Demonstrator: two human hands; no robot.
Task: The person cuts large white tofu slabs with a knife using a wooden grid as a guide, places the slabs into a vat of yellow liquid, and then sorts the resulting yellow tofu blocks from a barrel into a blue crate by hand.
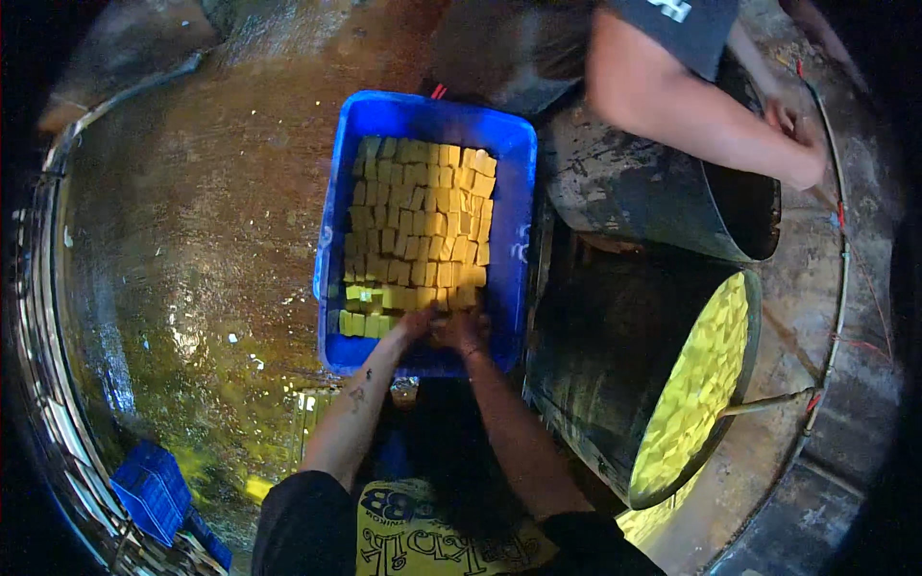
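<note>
A blue plastic tub (pixel 523 192) stands before me, its floor largely covered by close rows of small yellow tofu blocks (pixel 413 221). Both hands reach in over its near edge and come together at the nearest rows. My left hand (pixel 419 324) is closed, its bent fingers against the tofu. Just to its right, my right hand (pixel 465 330) is closed on tofu blocks at the end of the row. The fingertips are dim and partly hidden. Blue tub floor shows at the near right corner.
Right of the tub lies a dark drum (pixel 595 384) whose mouth shows a mass of yellow pieces (pixel 696 384). Behind it is another dark drum (pixel 643 182), with a co-worker's arm (pixel 691 115) over it. Blue crates (pixel 154 490) sit at lower left on the wet brown floor (pixel 192 240).
</note>
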